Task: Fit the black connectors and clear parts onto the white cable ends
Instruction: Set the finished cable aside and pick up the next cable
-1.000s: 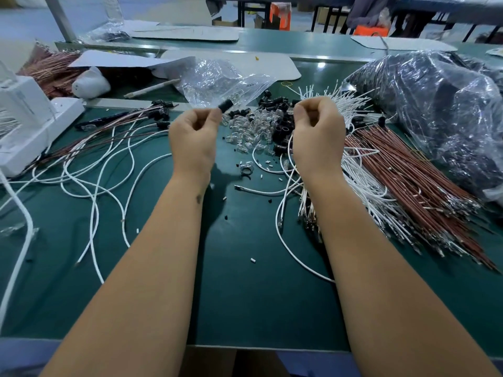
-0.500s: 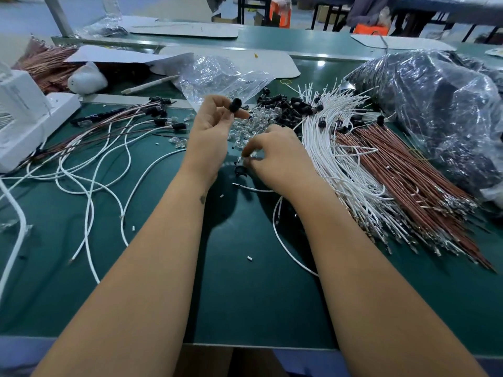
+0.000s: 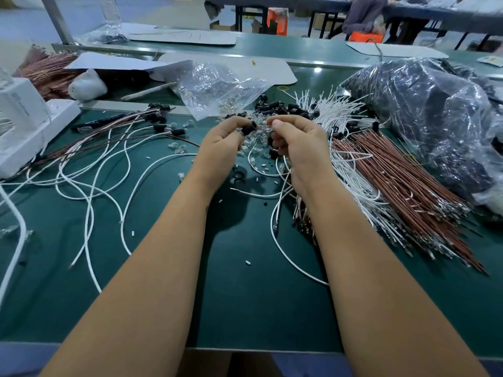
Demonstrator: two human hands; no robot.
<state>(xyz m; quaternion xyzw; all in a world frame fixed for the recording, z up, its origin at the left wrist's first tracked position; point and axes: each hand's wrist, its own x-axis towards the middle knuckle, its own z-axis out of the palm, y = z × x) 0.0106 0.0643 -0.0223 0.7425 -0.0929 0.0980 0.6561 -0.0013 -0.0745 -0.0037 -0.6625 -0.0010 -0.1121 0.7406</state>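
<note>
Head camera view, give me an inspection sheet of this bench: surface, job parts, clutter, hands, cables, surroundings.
Surface: green bench mat, dotted with small white and black offcuts.
Job's things: black connectors and clear parts piled beyond the hands; white cables bundled to the right.
Clutter: crumpled clear bag; big bag of dark parts; white power strip.
Grippers: left hand pinches one black connector in its fingers; right hand curled, thumb pressed to fingers, contents too small to tell.
Cables: finished leads loose at left; brown wires at right.
Surroundings: further benches, an orange crate.
</note>
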